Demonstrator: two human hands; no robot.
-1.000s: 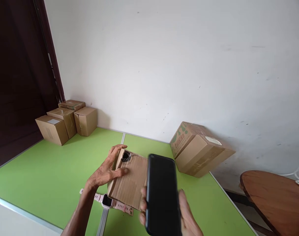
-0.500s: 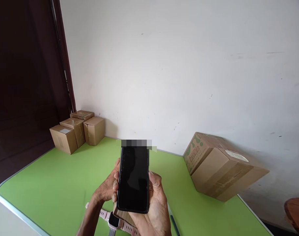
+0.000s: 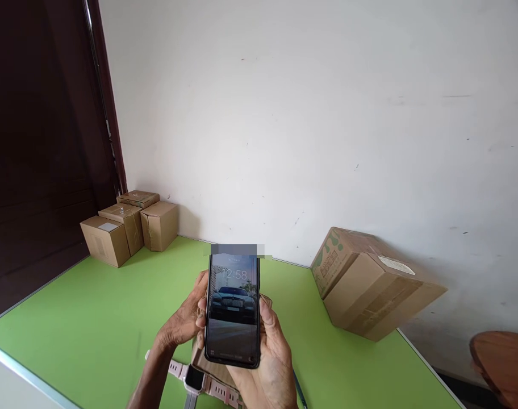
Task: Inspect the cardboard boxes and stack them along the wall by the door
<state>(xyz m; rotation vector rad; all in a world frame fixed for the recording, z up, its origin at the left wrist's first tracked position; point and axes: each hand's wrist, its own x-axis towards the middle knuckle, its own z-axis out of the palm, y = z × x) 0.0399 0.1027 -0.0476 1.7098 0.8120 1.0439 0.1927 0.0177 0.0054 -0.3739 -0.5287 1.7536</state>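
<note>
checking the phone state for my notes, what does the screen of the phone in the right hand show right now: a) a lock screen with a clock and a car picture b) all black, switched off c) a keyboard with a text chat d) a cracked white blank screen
a: the phone, held upright in the right hand, has a lit screen showing clock digits above a picture of a dark car seen from the front.

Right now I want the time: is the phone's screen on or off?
On: the phone in the right hand shows a lit lock screen with 12:58 and a car picture.
</note>
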